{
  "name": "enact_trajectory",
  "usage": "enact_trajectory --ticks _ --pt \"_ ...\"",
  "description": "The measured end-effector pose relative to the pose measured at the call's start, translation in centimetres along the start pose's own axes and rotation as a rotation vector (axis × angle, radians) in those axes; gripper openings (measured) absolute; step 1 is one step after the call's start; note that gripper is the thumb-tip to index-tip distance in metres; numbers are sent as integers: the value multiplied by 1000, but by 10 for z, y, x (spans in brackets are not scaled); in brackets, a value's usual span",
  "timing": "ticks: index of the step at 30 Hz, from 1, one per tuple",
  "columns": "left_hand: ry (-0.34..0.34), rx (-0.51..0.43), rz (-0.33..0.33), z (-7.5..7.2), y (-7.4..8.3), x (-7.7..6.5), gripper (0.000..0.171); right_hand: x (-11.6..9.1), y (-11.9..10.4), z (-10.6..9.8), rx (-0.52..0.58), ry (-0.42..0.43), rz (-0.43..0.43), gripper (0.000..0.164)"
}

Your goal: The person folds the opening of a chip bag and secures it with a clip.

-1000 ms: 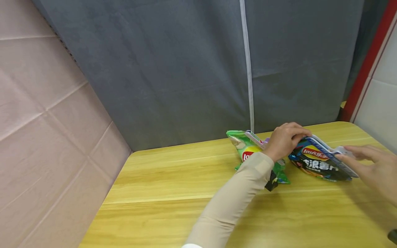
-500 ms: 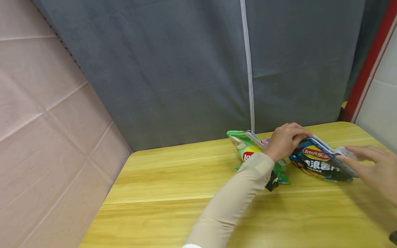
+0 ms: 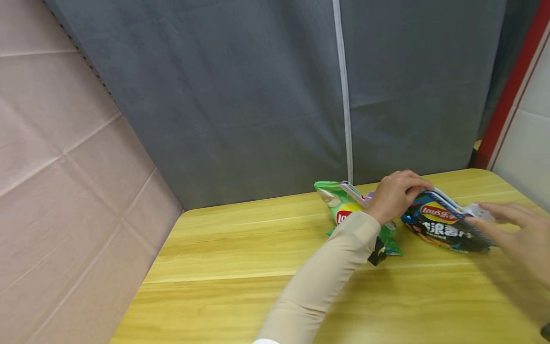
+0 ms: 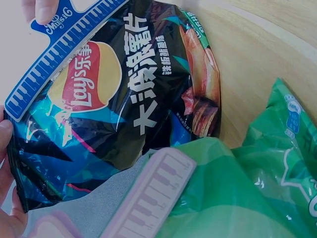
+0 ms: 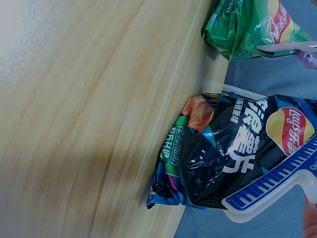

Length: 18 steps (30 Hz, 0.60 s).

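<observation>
A black bag of Lay's chips stands tilted on the table at the right. Along its top edge runs a blue and white bag clip printed with piano keys. My right hand pinches the clip's handle between thumb and fingers. The left hand grips the bag's far top corner, beyond the clip's end; in the left wrist view, its fingers curl at that corner. A green Lay's bag sits beside it, partly behind my left forearm, with a purple piano-key clip along its top.
The wooden table reaches to a dark grey curtain at the back. A pinkish padded panel rises on the left, and a white wall with a red strip stands on the right.
The black bag has shifted very slightly to the right. Both hands keep almost the same grip and place, and the green bag stays where it was.
</observation>
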<state>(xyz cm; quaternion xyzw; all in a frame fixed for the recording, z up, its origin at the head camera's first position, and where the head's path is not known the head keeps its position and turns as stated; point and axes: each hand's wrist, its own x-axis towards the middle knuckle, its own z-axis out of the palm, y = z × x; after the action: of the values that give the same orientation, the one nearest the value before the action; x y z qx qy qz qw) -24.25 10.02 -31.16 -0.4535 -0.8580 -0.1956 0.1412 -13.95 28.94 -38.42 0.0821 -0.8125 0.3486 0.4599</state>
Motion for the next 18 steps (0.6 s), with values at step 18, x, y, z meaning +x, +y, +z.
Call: enact_trajectory --ticks 18 --pt "80 19 62 4 -3 -2 21 -6 11 3 -23 -54 68 51"
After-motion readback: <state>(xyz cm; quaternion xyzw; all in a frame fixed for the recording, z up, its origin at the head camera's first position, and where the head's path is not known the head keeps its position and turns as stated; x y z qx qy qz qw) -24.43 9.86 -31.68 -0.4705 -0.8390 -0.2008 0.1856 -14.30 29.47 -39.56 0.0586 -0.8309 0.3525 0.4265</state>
